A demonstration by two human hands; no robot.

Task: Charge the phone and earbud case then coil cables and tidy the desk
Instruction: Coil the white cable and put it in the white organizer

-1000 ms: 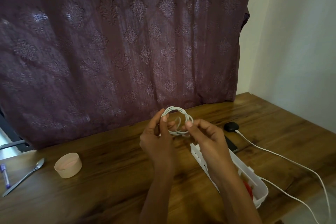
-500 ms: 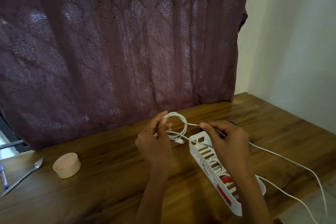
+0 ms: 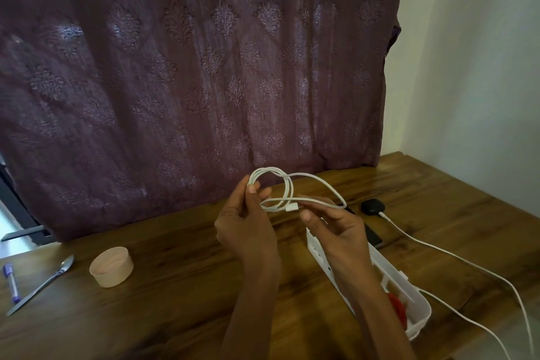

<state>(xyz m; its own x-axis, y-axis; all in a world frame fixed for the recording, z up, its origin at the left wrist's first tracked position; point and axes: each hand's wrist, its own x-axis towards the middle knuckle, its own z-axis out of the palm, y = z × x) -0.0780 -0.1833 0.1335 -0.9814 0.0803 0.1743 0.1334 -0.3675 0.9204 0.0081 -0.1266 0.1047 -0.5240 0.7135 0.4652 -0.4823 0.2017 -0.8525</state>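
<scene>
The white cable (image 3: pixel 289 190) is up off the tabletop (image 3: pixel 181 278), strung between both hands: a small bundle of loops on the left, one big slack loop flopping out to the right. The left grip (image 3: pixel 245 228) pinches the bundle between thumb and fingertips. The right grip (image 3: pixel 336 231) is closed lightly on the strand just behind the plug end. By my read this is the coiling step, with the coil only half made. The next move calls for drawing in that slack loop to match the others, then tucking the plug so nothing springs open.

Just past the right grip, the black earbud case (image 3: pixel 372 207) sits with a second white lead (image 3: pixel 432 247) plugged in. The phone (image 3: pixel 375 238) lies just beside it, mostly hidden. A white tray (image 3: pixel 422 304) sits under the right wrist.

No writing is legible. The purple-marked pen (image 3: pixel 11 280) at far left is too small to read.
</scene>
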